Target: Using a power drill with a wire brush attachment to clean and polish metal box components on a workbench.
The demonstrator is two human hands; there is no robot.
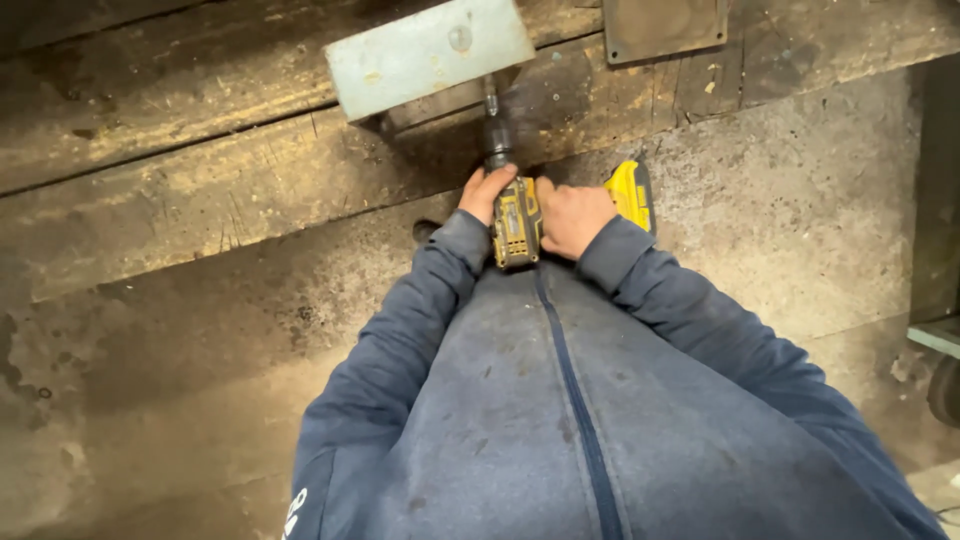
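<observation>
Gripping yellow drill [516, 222], left hand [486, 192] and right hand [572, 217], bit under grey plate [428, 53] edge.

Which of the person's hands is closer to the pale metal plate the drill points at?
Left. The left hand wraps the front of the yellow cordless drill, just below the chuck, nearest the metal plate. The right hand holds the drill's grip, farther back and to the right.

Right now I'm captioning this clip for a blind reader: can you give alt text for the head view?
A person in a navy zip jacket grips a yellow-and-black cordless drill with the left hand and right hand, its bit pointed at a pale grey metal plate lying on worn wooden planks. Beneath is stained concrete floor.
</observation>
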